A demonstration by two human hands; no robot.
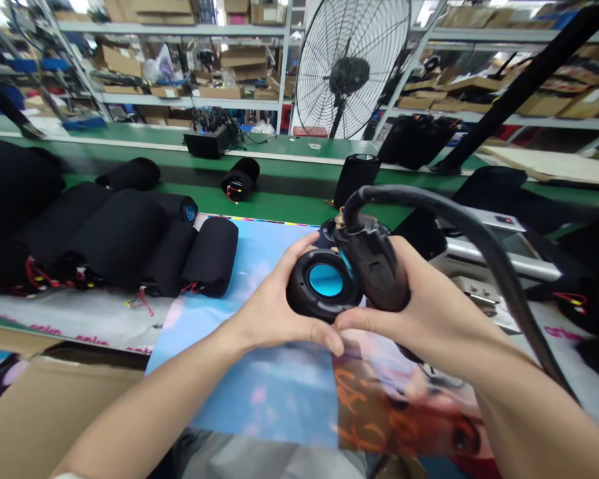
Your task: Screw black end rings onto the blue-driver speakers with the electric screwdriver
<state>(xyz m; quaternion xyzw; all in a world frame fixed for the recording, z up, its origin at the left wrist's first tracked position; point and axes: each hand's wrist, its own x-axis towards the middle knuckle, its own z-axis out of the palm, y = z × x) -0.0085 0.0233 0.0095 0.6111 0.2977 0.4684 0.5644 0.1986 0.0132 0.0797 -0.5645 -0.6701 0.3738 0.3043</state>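
In front of me, my left hand (pixel 279 313) curls around a round black speaker end (pixel 299 299) with a shiny blue cone at its centre. Its blue face points up toward me. My right hand (pixel 404 299) grips a black corded hand tool (pixel 374 259), held right against the speaker's right side. A thick black cable (pixel 459 213) bends from the tool's top over my right forearm. The tool's working tip is hidden, so its exact kind does not show. My right thumb reaches across to the speaker's lower rim, close to my left thumb.
Several black fabric-covered cylinders (pixel 212 256) with red and yellow wires lie at left. A printed blue sheet (pixel 259 392) covers the bench under my hands. Beyond are a green conveyor (pixel 279 189), a large fan (pixel 352 73) and shelves of cardboard boxes. A silver device (pixel 499 253) stands at right.
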